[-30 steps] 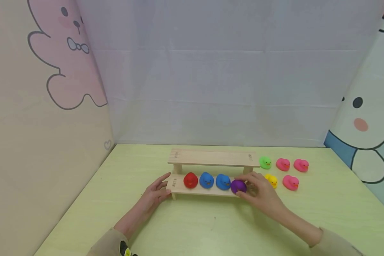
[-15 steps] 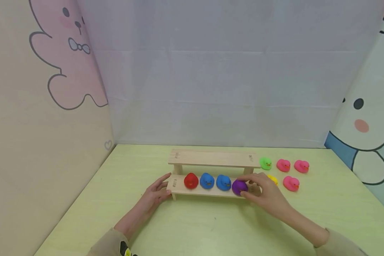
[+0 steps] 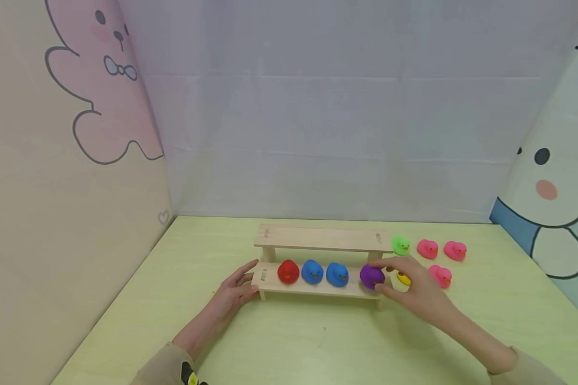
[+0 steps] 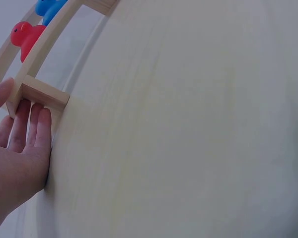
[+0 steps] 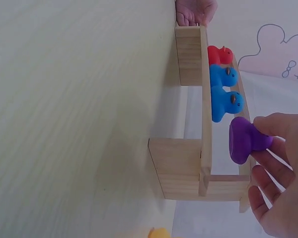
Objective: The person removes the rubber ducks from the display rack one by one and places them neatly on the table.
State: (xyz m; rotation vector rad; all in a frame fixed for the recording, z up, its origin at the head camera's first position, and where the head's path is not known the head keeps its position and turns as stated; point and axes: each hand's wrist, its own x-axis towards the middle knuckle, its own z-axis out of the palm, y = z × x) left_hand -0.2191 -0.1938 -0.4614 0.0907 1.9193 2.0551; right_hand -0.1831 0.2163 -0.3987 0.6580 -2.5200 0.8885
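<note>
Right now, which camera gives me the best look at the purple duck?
The right wrist view: the purple duck is large there, seen side-on in the right hand, its base showing. The head view shows it smaller, from above, with its base hidden. The left wrist view doesn't show it.

In the head view, a pale yellow worktop [image 3: 289,347] spreads toward 6 o'clock. At 12 o'clock is a whitish sheet [image 3: 279,107] with fold lines. A pink cartoon animal [image 3: 101,107] is drawn at 10 o'clock, a small heart [image 3: 163,217] near 9, a white cartoon figure [image 3: 561,166] near 3.
</note>
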